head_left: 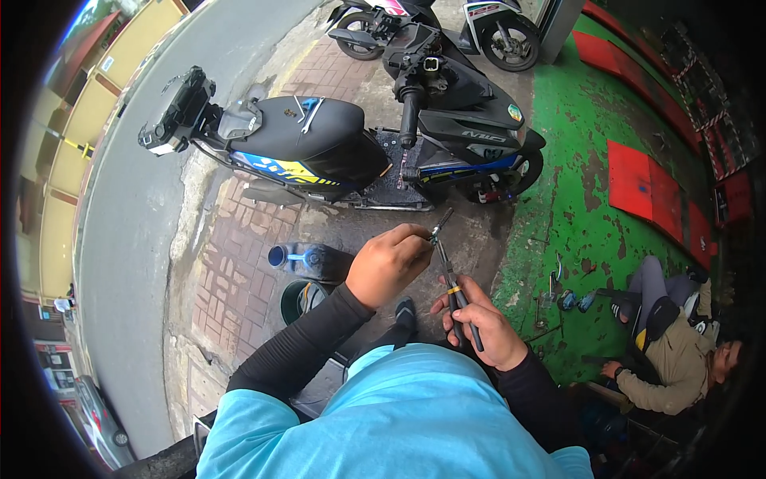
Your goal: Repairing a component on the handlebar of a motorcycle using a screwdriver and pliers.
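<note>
My right hand (493,326) grips a pair of long-nose pliers (453,302) by its black handles with yellow bands. The long jaws point away from me, up to a small, slim metal part (436,230). Pinched around that part are the fingertips of my left hand (391,263). Its exact kind is too small to tell; a dark, thin end sticks out beyond the fingers. In front of my hands stands a black scooter (319,132) with blue and yellow side panels. Wrenches (312,113) and a small blue item lie on its seat.
Left of my legs are a dark jug (319,262) with a blue spout and a green bucket (292,303). Another scooter (503,36) stands beyond. On the right, a person (670,359) sits near loose tools and parts on the green floor (578,207), beside red ramps (650,191).
</note>
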`<state>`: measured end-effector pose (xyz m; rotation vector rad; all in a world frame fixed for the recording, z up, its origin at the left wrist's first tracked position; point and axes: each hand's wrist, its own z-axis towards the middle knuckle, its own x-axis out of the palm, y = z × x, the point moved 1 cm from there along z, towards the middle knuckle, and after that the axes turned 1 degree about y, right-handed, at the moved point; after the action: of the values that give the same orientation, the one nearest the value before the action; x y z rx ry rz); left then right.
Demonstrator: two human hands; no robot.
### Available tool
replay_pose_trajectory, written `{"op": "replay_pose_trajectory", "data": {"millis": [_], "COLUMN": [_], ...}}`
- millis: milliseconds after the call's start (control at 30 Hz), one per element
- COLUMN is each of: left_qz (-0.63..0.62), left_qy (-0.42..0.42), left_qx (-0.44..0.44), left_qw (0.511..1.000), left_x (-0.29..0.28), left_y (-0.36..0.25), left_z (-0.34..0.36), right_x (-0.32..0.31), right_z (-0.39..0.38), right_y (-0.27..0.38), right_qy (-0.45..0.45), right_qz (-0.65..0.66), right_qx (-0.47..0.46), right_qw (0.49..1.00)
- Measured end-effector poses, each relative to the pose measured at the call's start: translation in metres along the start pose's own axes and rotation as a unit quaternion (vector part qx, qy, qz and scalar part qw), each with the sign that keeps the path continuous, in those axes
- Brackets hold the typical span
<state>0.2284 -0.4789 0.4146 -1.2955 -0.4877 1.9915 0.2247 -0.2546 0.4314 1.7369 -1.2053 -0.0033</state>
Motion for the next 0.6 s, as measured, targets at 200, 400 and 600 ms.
{"op": "replay_pose_trajectory", "data": {"millis": [200,400,600], "left_qz": [0.003,0.034,0.083], "left_qy": [0.008,0.012,0.056], "left_qx": [0.009,0.037,0.076], "left_qw": [1.000,0.999,0.992], "left_x": [-0.002,-0.004,-0.008], "left_y": [-0.003,-0.006,-0.006], "left_z": [-0.004,-0.005,-0.008], "right_x": [0.004,0.011,0.017], "right_z": [-0.003,-0.005,-0.007], "right_y": [-0.002,-0.001,0.004], "right_qy": [-0.010,-0.039,-0.061], "right_qz": [-0.007,-0.112,-0.138], "right_qx": [-0.008,-0.039,-0.032], "right_qw": [1.000,0.992,0.988]}}
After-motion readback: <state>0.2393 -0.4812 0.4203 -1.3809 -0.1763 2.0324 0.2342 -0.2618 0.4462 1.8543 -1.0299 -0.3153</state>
